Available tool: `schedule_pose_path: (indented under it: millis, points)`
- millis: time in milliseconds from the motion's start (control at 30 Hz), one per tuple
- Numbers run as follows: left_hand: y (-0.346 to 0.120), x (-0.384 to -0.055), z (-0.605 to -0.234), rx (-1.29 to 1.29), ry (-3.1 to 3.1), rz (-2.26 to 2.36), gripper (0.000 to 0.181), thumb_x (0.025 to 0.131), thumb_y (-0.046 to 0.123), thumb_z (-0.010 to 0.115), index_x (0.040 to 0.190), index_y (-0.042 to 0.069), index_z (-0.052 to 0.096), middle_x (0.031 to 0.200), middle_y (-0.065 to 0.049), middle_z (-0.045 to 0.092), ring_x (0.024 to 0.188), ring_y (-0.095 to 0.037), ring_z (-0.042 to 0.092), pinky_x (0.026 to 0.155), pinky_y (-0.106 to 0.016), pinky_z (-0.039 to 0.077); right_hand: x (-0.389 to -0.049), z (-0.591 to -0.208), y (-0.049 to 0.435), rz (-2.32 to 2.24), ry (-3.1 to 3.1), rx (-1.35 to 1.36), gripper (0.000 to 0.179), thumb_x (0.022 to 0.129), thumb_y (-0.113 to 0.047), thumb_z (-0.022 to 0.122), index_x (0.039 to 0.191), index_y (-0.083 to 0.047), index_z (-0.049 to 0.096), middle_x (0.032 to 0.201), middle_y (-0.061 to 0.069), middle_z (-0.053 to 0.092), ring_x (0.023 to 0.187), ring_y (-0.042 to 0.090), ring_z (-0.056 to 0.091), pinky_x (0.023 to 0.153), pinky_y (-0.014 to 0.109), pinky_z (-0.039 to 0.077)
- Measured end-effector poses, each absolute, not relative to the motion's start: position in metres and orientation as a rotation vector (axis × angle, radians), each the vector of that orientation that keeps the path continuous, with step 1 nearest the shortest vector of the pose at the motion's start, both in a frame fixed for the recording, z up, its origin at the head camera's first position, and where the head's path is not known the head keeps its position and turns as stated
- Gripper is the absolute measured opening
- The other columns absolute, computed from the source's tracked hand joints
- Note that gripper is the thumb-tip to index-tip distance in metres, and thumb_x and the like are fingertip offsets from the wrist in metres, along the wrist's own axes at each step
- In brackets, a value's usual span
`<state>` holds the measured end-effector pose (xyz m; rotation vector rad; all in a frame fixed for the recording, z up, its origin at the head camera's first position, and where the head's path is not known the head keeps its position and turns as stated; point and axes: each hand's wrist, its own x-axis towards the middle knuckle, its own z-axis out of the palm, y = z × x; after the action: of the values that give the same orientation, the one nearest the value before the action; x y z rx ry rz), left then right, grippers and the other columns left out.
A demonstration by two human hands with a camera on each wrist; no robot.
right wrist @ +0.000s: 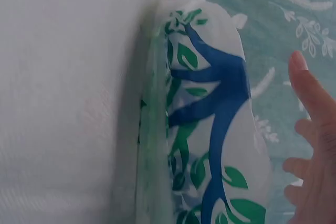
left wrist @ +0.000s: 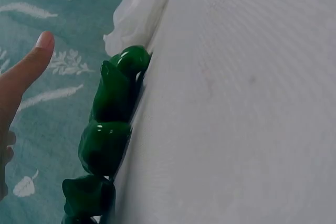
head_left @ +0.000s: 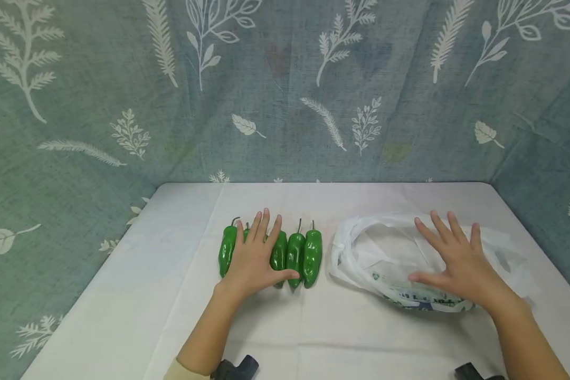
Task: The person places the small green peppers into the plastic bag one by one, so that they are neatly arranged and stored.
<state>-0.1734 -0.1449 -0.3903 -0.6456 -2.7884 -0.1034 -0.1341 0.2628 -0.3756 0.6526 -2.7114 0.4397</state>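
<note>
Several green peppers (head_left: 312, 258) lie side by side in a row on the white table, stems toward the back. My left hand (head_left: 254, 258) is spread over the row with fingers straight, hiding parts of some peppers. In the left wrist view its thumb (left wrist: 32, 66) stands apart from the peppers (left wrist: 105, 148). To the right lies a white plastic bag (head_left: 347, 264), its mouth spread wide. Over the bag's right part my right hand (head_left: 465, 266) is held with fingers spread, gripping nothing. Blue and green leaf print covers the bag's side (right wrist: 231, 87) in the right wrist view.
A white cloth covers the table (head_left: 171, 316). Teal fabric with white leaf patterns (head_left: 275, 105) hangs behind it and at both sides. Dark wrist-worn devices (head_left: 239, 368) show at the bottom edge, one near each forearm.
</note>
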Motion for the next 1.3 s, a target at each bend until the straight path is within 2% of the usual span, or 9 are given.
schedule_pose_path:
  millis: [67, 267, 533, 900, 1167, 1300]
  points:
    - [-0.147, -0.174, -0.390, -0.638, -2.792, -0.119, 0.120, 0.065, 0.085, 0.051, 0.153, 0.015, 0.008, 0.158, -0.015, 0.006, 0.146, -0.030, 0.003, 0.112, -0.063, 0.004, -0.135, -0.375, 0.267, 0.478, -2.698, 0.665, 0.107, 0.070, -0.051, 0.077, 0.153, -0.024, 0.015, 0.155, 0.023, 0.015, 0.144, 0.039, -0.003, 0.101, 0.072, -0.013]
    - [-0.156, -0.177, -0.389, -0.645, -2.779, -0.163, 0.119, 0.065, 0.093, 0.025, 0.153, 0.016, 0.006, 0.158, -0.015, 0.005, 0.146, -0.029, 0.000, 0.111, -0.062, 0.000, -0.138, -0.374, 0.280, 0.607, -2.666, 0.692, 0.106, 0.069, -0.045, 0.080, 0.153, -0.021, 0.018, 0.156, 0.020, 0.012, 0.143, 0.040, -0.002, 0.100, 0.072, -0.015]
    - [-0.168, -0.181, -0.385, -0.615, -2.755, -0.232, 0.120, 0.063, 0.094, 0.017, 0.153, 0.015, 0.004, 0.158, -0.018, 0.005, 0.146, -0.031, 0.001, 0.111, -0.064, 0.001, -0.140, -0.373, 0.292, 0.714, -2.672, 0.646, 0.106, 0.067, -0.039, 0.083, 0.152, -0.019, 0.022, 0.154, 0.025, 0.015, 0.143, 0.044, -0.001, 0.100, 0.070, -0.018]
    - [-0.177, -0.184, -0.389, -0.554, -2.780, -0.310, 0.122, 0.063, 0.095, 0.025, 0.153, 0.016, 0.002, 0.158, -0.017, 0.001, 0.146, -0.032, 0.000, 0.111, -0.062, -0.003, -0.138, -0.375, 0.314, 0.843, -2.654, 0.604, 0.099, 0.070, -0.023, 0.082, 0.150, -0.013, 0.026, 0.152, 0.030, 0.014, 0.142, 0.045, -0.004, 0.098, 0.068, -0.024]
    - [-0.189, -0.185, -0.388, -0.506, -2.805, -0.398, 0.120, 0.067, 0.083, 0.052, 0.153, 0.020, -0.002, 0.159, -0.011, -0.006, 0.146, -0.032, -0.002, 0.111, -0.062, -0.004, -0.135, -0.374, 0.332, 0.892, -2.692, 0.538, 0.096, 0.069, -0.018, 0.083, 0.149, -0.011, 0.029, 0.151, 0.032, 0.013, 0.140, 0.048, -0.006, 0.097, 0.064, -0.028]
    - [-0.193, -0.187, -0.386, -0.484, -2.810, -0.433, 0.119, 0.069, 0.076, 0.060, 0.153, 0.021, -0.003, 0.159, -0.008, -0.009, 0.146, -0.032, -0.003, 0.111, -0.062, -0.005, -0.132, -0.375, 0.341, 0.915, -2.682, 0.484, 0.093, 0.069, -0.015, 0.083, 0.147, -0.006, 0.032, 0.152, 0.031, 0.010, 0.141, 0.045, -0.009, 0.096, 0.064, -0.029]
